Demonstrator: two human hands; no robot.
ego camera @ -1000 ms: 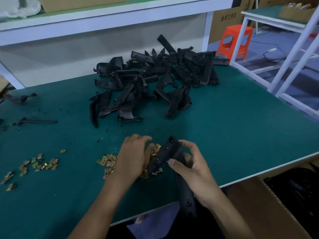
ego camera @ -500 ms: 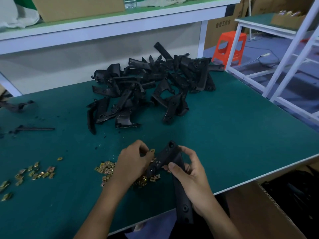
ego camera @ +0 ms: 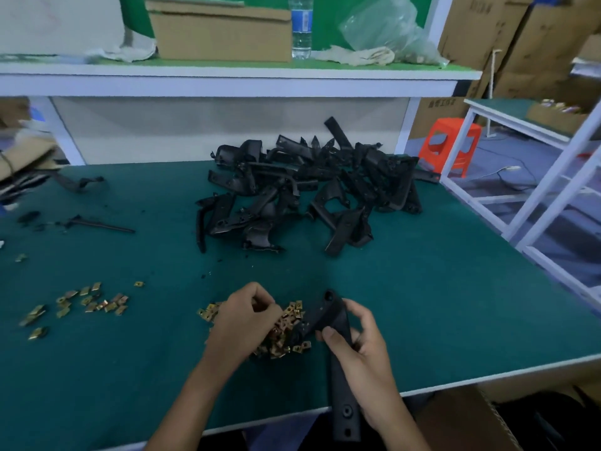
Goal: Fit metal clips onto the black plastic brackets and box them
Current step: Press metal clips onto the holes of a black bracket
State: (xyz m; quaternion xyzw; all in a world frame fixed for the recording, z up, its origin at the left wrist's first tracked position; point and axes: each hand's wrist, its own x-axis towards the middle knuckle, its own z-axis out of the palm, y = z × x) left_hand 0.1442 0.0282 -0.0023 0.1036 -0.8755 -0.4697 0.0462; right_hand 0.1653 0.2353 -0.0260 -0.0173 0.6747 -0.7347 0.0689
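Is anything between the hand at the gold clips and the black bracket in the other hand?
Nothing visible: the left hand, over the gold metal clips, sits beside the black plastic bracket the right hand grips.

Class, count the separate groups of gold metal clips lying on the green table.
2. One scattered group lies at the left of the table; one pile lies at the front, partly hidden under the left hand. A few stray clips lie apart.

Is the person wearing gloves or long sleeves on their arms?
No. The left hand and right hand wear no gloves, and no ring or watch shows. The left forearm and right forearm have no sleeve as far as the picture reaches.
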